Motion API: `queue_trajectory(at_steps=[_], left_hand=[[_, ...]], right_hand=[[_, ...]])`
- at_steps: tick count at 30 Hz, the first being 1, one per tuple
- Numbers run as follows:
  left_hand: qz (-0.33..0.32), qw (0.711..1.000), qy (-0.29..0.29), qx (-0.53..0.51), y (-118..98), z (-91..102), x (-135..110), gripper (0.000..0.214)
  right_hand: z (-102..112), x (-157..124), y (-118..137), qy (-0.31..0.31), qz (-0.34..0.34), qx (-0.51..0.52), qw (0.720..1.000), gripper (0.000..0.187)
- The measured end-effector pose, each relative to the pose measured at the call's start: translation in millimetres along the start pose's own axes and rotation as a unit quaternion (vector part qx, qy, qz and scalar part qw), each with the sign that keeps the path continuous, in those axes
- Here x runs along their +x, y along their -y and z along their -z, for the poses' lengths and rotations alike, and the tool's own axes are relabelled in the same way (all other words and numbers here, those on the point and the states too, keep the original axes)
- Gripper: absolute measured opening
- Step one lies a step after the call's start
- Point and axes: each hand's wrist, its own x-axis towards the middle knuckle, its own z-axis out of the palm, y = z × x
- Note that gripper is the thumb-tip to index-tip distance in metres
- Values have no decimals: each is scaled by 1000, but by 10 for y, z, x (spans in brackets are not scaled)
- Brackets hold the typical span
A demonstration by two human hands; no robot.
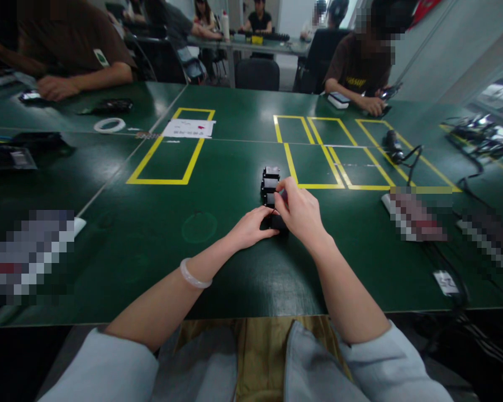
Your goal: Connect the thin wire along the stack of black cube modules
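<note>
Several small black box-shaped parts with grey tops (pixel 270 183) stand in a row on the green table, running away from me. My left hand (pixel 255 224) rests at the near end of the row, its thumb and fingers closed around a black block (pixel 278 222). Above and to the right of that block is my right hand (pixel 299 209), with thumb and index finger pinched together beside the row. Whatever sits in that pinch is too small or hidden to make out.
Yellow tape rectangles (pixel 314 186) mark the green table (pixel 235 279). A paper sheet (pixel 190 128) lies at the back left, near a white tape ring (pixel 109 125). On the right are a black cylindrical device (pixel 393 146) and cables. Co-workers sit across the table.
</note>
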Motion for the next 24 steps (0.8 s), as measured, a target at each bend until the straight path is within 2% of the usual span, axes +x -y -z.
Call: queue_trajectory(at_steps=[7, 15, 19, 24], left_hand=[[-3, 1000, -2, 4, -8, 3, -4, 41], [0, 1000, 1, -2, 3, 6, 1, 51], [-1, 1000, 1, -2, 7, -3, -3, 46], [0, 1000, 1, 1, 11, -10, 0, 47]], right_hand=[[9, 5, 3, 4, 4, -8, 1000, 24], [23, 5, 14, 12, -2, -5, 1000, 17], [26, 5, 7, 15, 0, -9, 1000, 23], [23, 2, 12, 16, -2, -15, 1000, 16]])
